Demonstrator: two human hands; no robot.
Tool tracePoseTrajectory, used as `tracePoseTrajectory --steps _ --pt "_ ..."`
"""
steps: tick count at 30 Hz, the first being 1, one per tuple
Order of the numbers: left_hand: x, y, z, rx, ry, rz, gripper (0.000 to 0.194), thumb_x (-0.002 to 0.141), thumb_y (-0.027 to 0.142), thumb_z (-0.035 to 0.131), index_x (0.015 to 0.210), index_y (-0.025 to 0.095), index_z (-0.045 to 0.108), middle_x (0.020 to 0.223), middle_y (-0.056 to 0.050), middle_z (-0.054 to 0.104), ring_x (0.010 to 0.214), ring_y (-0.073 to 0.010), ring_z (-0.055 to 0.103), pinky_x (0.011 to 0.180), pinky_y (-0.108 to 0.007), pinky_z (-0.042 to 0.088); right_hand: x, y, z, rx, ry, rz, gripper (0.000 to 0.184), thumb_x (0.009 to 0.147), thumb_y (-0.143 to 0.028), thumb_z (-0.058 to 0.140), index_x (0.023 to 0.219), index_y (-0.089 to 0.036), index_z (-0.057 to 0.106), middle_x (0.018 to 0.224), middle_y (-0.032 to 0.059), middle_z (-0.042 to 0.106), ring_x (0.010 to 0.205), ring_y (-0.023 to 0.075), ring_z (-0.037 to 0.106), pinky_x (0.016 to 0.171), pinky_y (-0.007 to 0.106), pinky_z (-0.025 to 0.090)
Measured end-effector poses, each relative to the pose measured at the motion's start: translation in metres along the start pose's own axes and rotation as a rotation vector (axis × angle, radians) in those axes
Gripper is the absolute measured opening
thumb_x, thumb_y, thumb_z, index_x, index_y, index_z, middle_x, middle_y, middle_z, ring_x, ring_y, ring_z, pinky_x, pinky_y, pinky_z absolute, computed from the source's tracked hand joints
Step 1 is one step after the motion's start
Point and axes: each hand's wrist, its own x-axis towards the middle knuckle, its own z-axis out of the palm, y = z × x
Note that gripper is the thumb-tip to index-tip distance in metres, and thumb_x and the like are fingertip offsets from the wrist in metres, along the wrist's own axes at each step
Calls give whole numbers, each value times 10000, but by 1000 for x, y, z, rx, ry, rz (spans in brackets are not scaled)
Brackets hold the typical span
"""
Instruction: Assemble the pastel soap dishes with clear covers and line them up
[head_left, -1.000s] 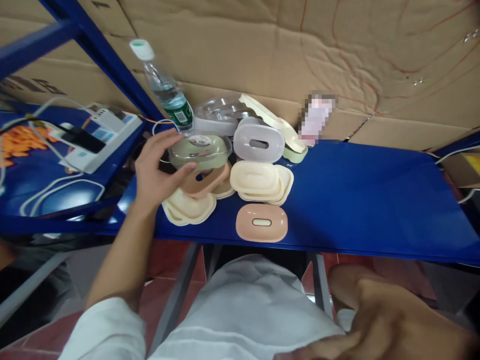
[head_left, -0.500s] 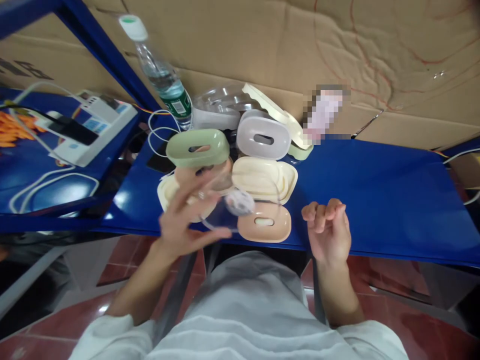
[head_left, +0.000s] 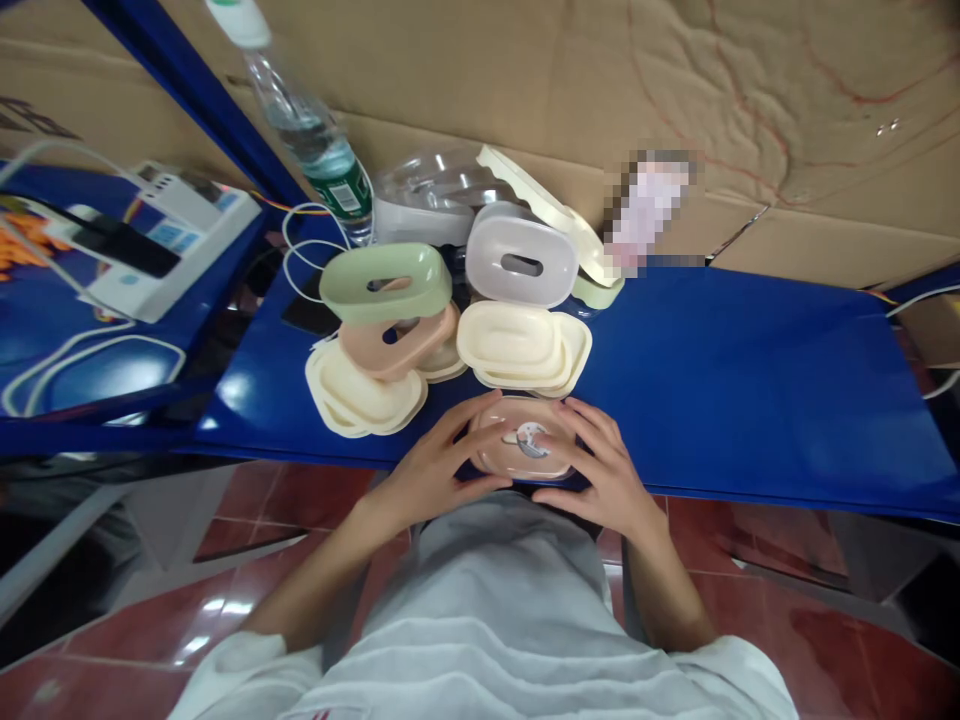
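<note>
A pink oval box sits at the front edge of the blue shelf. A clear lid with a round sticker lies on top of it. My left hand grips the lid and box from the left, fingers curled over the rim. From the right, my right hand holds the same pair, fingers over the top. Just behind stand a cream box, a pale grey box, a green box stacked on a pink one, and cream trays.
A water bottle leans at the back left beside clear lids. A white power strip with cables lies on the left shelf. Cardboard walls the back. The shelf's right half is bare blue.
My left hand took the clear lid off the green box and brought it down onto the front pink box. My right hand came up and closed on it from the right.
</note>
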Motion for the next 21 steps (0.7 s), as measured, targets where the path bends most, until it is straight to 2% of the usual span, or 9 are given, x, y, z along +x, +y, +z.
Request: tracePoseTrajectory --steps 3,7,10,12,15,21 --pt "-4 1 -3 4 -5 -31 663 999 383 776 1596 310 496 1660 -166 498 1555 -326 509 1227 -529 539 -4 -5 4 -43 -38 5 553 999 -403 777 1522 -292 632 1638 122 563 1549 343 501 1228 559 509" --pt "-11 -2 -5 -7 -30 -51 705 1007 374 765 1642 352 459 1707 -120 483 1557 -302 522 1242 -491 532 -12 -9 10 -51 -43 -4 605 1013 -263 747 1590 -314 572 1681 115 512 1588 347 458 1235 562 521" --pt "-16 -6 -4 -39 -19 -54 728 1017 382 750 1668 396 424 1745 -79 442 1544 -281 543 1236 -445 540 -14 -11 14 -11 -8 -19 678 1003 -250 759 1633 -326 519 1693 106 499 1614 362 421 1258 601 503" --pt "-18 -10 -3 -61 -19 -75 758 1001 417 767 1673 416 417 1769 -60 402 1549 -286 536 1224 -430 551 -14 -12 18 22 59 -39 689 994 -245 771 1630 -338 522 1687 97 508 1593 367 458 1265 624 493" --pt "-18 -14 -1 -75 -23 -99 830 950 461 821 1674 416 417 1787 -68 365 1581 -316 491 1233 -467 541 -11 -14 22 53 111 -49 637 1002 -226 755 1595 -357 562 1653 79 552 1562 359 504 1269 640 487" --pt "-20 -16 3 -68 42 -64 698 944 450 829 1581 367 555 1697 -120 497 1527 -318 556 1216 -506 554 -12 -15 24 36 100 -44 596 982 -273 799 1546 -325 613 1590 101 616 1548 358 523 1278 649 475"
